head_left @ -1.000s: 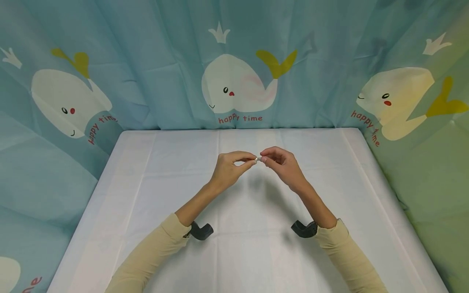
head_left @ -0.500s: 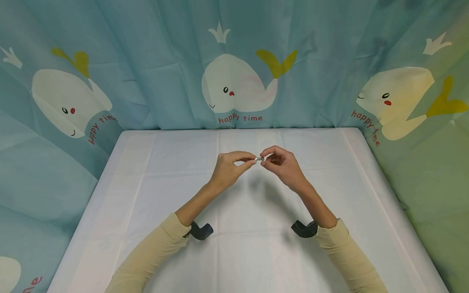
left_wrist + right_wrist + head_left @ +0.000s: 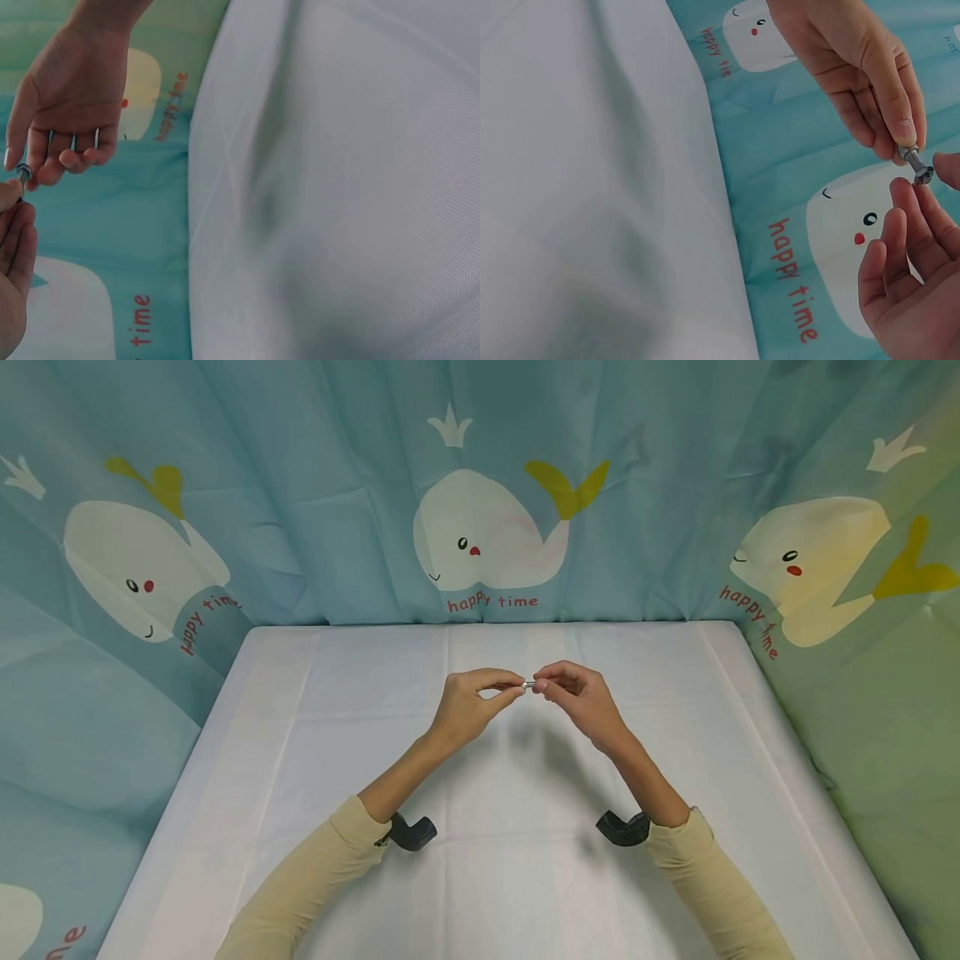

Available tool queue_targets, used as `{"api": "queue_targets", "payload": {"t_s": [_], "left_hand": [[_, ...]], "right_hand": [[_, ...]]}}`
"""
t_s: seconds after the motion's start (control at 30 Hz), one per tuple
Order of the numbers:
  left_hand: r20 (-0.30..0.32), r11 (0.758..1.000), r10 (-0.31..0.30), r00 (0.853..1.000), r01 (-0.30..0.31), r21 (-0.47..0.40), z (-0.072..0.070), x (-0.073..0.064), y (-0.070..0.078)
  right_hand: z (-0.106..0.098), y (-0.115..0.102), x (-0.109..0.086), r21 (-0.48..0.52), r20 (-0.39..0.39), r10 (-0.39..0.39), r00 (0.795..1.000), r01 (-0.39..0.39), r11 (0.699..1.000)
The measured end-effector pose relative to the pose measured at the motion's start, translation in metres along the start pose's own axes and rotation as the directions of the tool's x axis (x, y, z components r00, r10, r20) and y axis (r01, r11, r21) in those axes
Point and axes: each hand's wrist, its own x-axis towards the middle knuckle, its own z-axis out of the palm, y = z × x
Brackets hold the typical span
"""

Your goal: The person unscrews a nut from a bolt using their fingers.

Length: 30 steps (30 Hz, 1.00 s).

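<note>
A small silver bolt (image 3: 915,160) is held in the air between both hands, its threaded shank showing in the right wrist view. The left hand (image 3: 461,706) pinches the shank's end, where a wider metal piece that looks like a nut (image 3: 905,151) is partly covered by the fingertips. The right hand (image 3: 581,697) has thumb and fingers curled about the bolt's head (image 3: 924,175). In the right wrist view a small gap shows beside its thumb, while a fingertip meets the head. The left wrist view has the bolt at its left edge, with the left hand partly cut off.
A white-covered table (image 3: 480,877) lies beneath the hands. Blue curtain (image 3: 322,527) with whale prints stands along the back and left, turning greenish on the right. Dark curved mounts (image 3: 412,833) stick out at both wrists, by the beige sleeves (image 3: 315,877).
Half a second ago the right fingers were spread off the bolt's head and more of it showed; now they have closed in around it again. The left hand has stayed in place.
</note>
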Motion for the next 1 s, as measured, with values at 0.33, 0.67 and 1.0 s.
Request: {"api": "queue_targets", "payload": {"t_s": [0.33, 0.67, 1.0], "left_hand": [[0.005, 1.000, 0.002, 1.000, -0.002, 0.000, 0.0003, -0.0005, 0.0005], [-0.012, 1.000, -0.008, 1.000, 0.007, -0.003, 0.0031, 0.0000, 0.0007], [0.012, 1.000, 0.001, 1.000, -0.001, -0.008, 0.0013, -0.0014, 0.0007]], "right_hand": [[0.0001, 0.0015, -0.0008, 0.007, 0.003, -0.053, 0.999, 0.053, 0.999], [0.0004, 0.0006, -0.0011, 0.020, 0.029, -0.095, 0.995, 0.094, 0.995], [-0.0002, 0.0021, -0.0025, -0.005, 0.018, -0.024, 1.000, 0.024, 1.000]]}}
